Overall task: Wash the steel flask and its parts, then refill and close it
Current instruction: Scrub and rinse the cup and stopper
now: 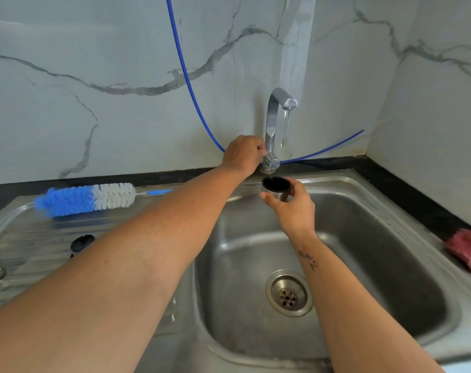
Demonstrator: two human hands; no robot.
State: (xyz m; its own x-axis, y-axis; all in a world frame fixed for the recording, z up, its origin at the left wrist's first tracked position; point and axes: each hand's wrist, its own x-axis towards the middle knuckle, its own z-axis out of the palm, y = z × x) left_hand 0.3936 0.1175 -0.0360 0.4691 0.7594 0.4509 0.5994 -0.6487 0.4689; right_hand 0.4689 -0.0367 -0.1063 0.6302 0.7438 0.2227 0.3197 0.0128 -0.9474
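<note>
**Cap held at the tap, water running**

The left hand (242,154) has its fingers curled round the lever at the foot of the tap (272,122); a thin stream falls from the spout. The right hand (291,204) pinches the cap (276,187), a short steel cup with a dark inside, between thumb and fingers, mouth up, just in front of the tap base and short of the stream. Left of the tap, on the drainboard, lie a brush (86,199) and a dark stopper (81,244). The sink (390,238) below the tap holds no parts.

Judgement on the step: the cap is due for rinsing. It should be carried under the stream and tilted so water sweeps the inner wall and threads, then turned out over the drain (288,293). A moderate flow would limit splashing. The grip on the wet steel should be kept firm.

Not established: the flask body itself; a curved metal edge at the far left of the drainboard is cut off by the frame and cannot be identified. The left fingertips are hidden behind the tap. A red cloth (468,251), right of the tap, is partly cut off.
</note>
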